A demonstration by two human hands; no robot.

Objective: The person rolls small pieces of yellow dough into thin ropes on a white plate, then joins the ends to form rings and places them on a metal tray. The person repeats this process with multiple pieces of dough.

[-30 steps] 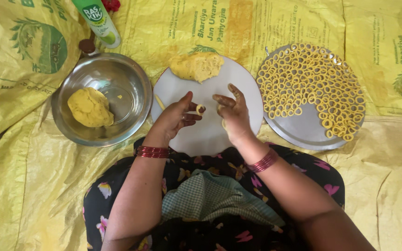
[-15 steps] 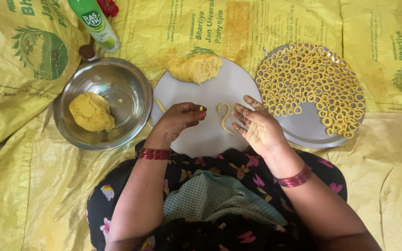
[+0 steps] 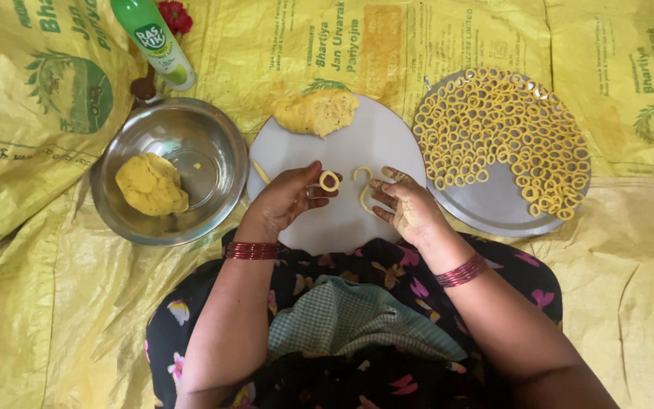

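Yellow dough ring (image 3: 329, 180) sits pinched in the left hand's (image 3: 288, 198) fingertips at frame centre, above the white board (image 3: 342, 220); the right hand (image 3: 406, 206), fingers spread, rests on a dough strand (image 3: 363, 191).

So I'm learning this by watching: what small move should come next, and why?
Probably the left hand should carry its finished small yellow dough ring across to the round metal tray of matching rings. The ring looks closed, and the right hand already rests on the next thin dough strand on the white round plate.
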